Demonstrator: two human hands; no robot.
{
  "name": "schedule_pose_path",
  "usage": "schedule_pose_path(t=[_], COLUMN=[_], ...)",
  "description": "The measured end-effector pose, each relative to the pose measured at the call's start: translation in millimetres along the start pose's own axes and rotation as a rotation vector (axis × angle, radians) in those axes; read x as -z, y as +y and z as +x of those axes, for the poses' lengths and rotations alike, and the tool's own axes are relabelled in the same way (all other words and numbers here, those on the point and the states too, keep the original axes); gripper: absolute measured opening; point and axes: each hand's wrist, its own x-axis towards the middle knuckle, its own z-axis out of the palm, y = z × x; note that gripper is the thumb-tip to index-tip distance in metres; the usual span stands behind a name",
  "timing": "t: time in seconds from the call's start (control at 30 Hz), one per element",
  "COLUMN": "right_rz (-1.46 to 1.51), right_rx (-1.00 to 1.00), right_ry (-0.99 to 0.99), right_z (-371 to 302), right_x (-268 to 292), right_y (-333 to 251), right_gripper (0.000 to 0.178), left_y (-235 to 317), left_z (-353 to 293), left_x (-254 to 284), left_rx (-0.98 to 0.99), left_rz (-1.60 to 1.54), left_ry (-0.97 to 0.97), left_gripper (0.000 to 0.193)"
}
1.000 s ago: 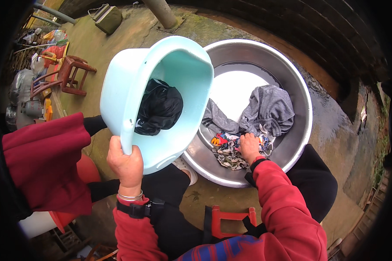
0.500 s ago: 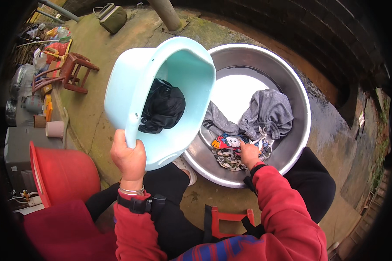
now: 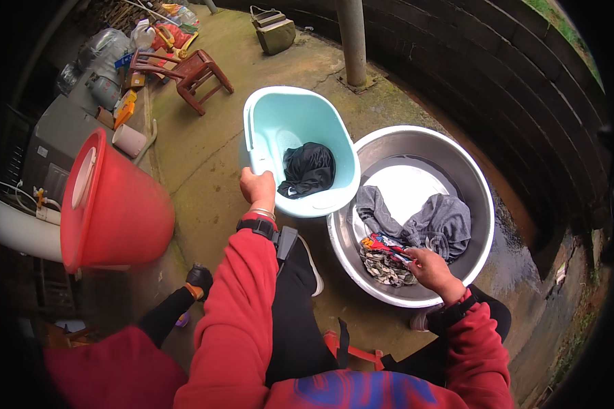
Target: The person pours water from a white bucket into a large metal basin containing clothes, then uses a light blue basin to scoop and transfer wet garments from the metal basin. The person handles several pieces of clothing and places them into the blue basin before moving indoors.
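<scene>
My left hand (image 3: 258,189) is closed on the near left rim of a light blue plastic tub (image 3: 266,112). A dark, crumpled wet-looking garment (image 3: 308,169) lies inside the tub. To its right, a wide metal basin (image 3: 486,225) holds some water and several clothes. Among them are a grey garment (image 3: 443,221), a bright multicoloured cloth (image 3: 382,244) and a camouflage-patterned cloth (image 3: 385,267). Over the near right part of the basin, my right hand (image 3: 431,271) has its fingers stretched toward the patterned cloth, loosely parted. Nothing shows in its grip.
A large red bucket (image 3: 126,204) stands at the left, beside another person's dark red clothing (image 3: 116,368). Farther back are a brown wooden stool (image 3: 196,75) tipped over and a post (image 3: 353,41). A block wall (image 3: 484,61) runs along the right. A red low stool (image 3: 368,356) is beneath me.
The blue tub has gone from steeply tilted to nearly level and lower, beside the basin, still in my left hand. My right hand has drawn back a little from the clothes. The view has shifted.
</scene>
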Motion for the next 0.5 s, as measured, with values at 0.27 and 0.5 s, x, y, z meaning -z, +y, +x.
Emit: schedule_pose_path(t=[0.27, 0.5], right_rz=[-0.005, 0.05], right_rx=[0.005, -0.074], right_ry=[0.077, 0.086], right_z=[-3, 39], right_x=[33, 2], right_y=[-29, 35], right_gripper=[0.025, 0.028], left_y=[-123, -199], left_z=[56, 34], left_x=[14, 74], left_rx=[0.468, 0.76], left_rz=[-0.481, 0.0], left_ry=[0.063, 0.02], left_gripper=[0.027, 0.058])
